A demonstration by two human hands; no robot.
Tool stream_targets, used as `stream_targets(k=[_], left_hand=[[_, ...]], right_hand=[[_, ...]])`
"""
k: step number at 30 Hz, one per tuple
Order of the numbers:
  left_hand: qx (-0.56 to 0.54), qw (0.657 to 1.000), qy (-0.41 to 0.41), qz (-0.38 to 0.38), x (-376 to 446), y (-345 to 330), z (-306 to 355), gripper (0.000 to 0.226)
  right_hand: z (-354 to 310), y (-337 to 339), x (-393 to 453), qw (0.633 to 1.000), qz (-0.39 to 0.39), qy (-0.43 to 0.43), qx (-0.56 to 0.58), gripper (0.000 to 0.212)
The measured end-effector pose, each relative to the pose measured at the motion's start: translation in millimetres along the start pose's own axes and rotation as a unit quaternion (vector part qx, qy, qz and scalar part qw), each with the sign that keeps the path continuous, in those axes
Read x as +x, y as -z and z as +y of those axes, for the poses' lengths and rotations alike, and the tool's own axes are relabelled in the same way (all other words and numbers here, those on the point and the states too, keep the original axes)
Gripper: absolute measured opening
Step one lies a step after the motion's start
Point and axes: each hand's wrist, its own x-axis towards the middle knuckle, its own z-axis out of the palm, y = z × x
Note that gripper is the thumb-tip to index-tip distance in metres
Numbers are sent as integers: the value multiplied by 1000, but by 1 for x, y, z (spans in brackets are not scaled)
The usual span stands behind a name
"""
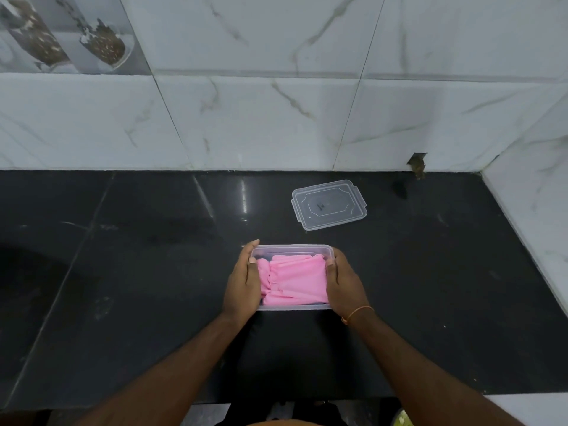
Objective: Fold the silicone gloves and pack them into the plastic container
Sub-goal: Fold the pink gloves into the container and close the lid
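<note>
On my feed the pink silicone gloves [293, 279] sit folded and bunched inside the clear plastic container [292, 248], filling most of it, with a thin gap of bare bottom showing along the far wall. The container rests on the black stone surface [138, 272], toward its near edge and roughly midway along its width. I have both hands clamped on the container's short ends: my left hand [244, 279] wraps the left end with the fingers running along the outer wall and the thumb hooked over the rim, its tip touching the pink silicone, and my right hand [344, 285] does the same on the right end, thumb over the rim against the gloves. A thin orange bracelet [358, 313] circles my right wrist. Beyond the container, toward the far edge and a little to the right, the clear lid [329, 205] lies flat on the surface, well apart from the container and turned at a slight angle. The surface meets a white marble-veined tiled wall [276, 118] along its far edge and again along its right edge, and a chipped hole [417, 162] shows at the foot of the far wall near the right corner. A printed tile showing spoons of grains [70, 35] is at the upper left.
</note>
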Motion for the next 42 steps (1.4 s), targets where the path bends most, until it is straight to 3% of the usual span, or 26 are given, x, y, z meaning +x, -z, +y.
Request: stream_targets(k=[10, 14, 19, 24, 25, 28, 31, 34, 38, 42], left_hand=[[-4, 1000, -4, -21, 5, 0, 3, 44], [5, 998, 21, -61, 11, 10, 7, 38], [32, 997, 69, -28, 57, 14, 29, 48], [32, 982, 147, -110, 123, -9, 65, 22], [41, 979, 154, -130, 131, -16, 70, 26], [75, 973, 161, -150, 153, -42, 79, 32], [172, 966, 130, -142, 171, -61, 81, 21], [244, 954, 106, -136, 185, -72, 81, 25], [219, 959, 125, -128, 200, -79, 72, 18], [121, 974, 152, -116, 200, -73, 63, 13]], right_hand=[[-4, 6, -2, 999, -14, -7, 28, 41], [0, 14, 1, 998, -53, -16, 40, 54], [6, 42, 36, 998, 38, -54, 22, 51], [14, 78, 111, 995, 62, -80, -24, 29], [17, 81, 125, 994, 60, -90, -24, 30], [23, 87, 160, 986, 44, -159, -2, 54], [30, 83, 183, 979, 32, -193, 49, 61], [36, 76, 197, 980, 31, -185, 71, 44], [35, 63, 200, 977, 64, -183, 88, 8], [23, 59, 196, 957, 82, -214, 179, 24]])
